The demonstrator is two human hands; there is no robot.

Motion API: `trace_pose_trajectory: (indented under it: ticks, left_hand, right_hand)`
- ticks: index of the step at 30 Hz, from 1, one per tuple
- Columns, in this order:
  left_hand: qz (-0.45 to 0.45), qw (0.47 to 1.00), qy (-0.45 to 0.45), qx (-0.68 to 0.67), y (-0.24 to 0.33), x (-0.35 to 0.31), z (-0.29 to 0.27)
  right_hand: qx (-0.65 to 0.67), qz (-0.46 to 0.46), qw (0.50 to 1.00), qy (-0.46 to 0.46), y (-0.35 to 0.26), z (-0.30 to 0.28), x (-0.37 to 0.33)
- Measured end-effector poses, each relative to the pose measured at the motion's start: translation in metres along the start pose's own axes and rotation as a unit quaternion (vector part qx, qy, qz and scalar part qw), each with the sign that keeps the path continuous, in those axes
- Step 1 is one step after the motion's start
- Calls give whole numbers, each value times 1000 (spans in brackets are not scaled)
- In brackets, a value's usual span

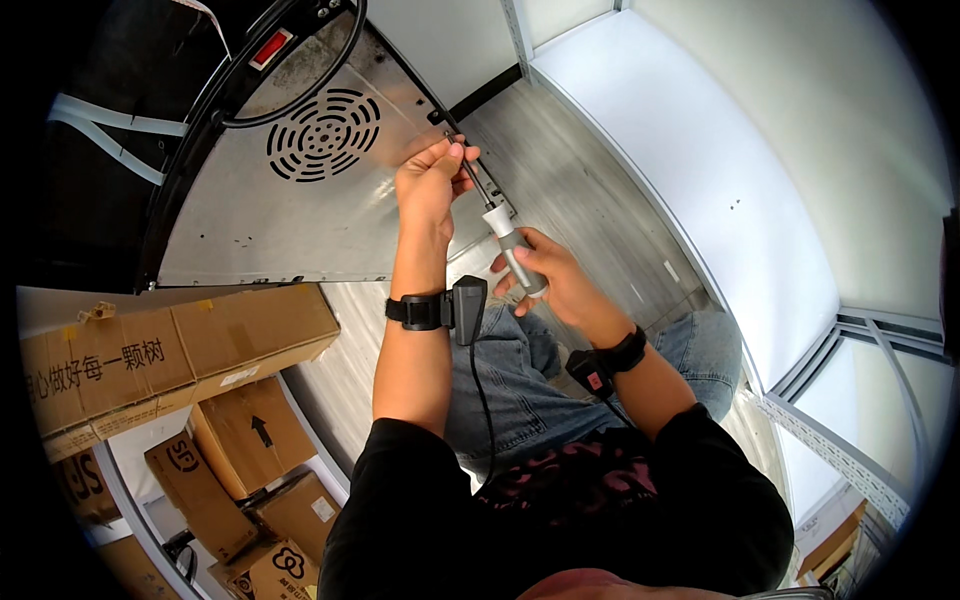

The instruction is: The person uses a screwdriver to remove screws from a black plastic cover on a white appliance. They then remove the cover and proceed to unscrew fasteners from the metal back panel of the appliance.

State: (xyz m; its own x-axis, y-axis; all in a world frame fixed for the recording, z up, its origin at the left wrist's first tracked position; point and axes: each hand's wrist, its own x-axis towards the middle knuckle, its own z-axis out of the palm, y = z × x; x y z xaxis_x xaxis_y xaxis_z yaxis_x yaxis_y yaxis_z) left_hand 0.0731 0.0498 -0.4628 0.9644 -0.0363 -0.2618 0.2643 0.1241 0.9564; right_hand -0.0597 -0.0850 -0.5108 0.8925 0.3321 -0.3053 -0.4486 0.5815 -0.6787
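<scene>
A screwdriver (pixel 520 262) with a grey and white handle lies in my right hand (pixel 548 268), its fingers curled round the handle. Its long shaft slants up and left to the edge of a bare metal panel (pixel 260 225) with a round vent. Close to the shaft's tip, my left hand (pixel 432 180) is pinched at the panel's edge. Whether a screw sits between those fingertips is too small to make out. The panel belongs to a black-framed machine with a red switch (pixel 271 48) and a black cable (pixel 345 75).
Cardboard boxes (pixel 255 430) stand on a shelf at lower left, with a long carton (pixel 235 335) above them. White shelving (pixel 690 150) runs along the right. Grey wood-look floor (pixel 560 150) lies between machine and shelving. Pale tubes (pixel 120 118) hang at the machine's left.
</scene>
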Motion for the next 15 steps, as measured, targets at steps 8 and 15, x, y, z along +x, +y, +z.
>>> trace_pose_trajectory:
  ticks: [8, 15]
  left_hand:
    - [-14, 1000, 0, -4, 5, -4, 2]
    - [4, 1000, 2, 7, -2, 1, 0]
  right_hand:
    - [-92, -41, 994, 34, 5, 0, -1]
    - [-92, -31, 995, 28, 4, 0, 1]
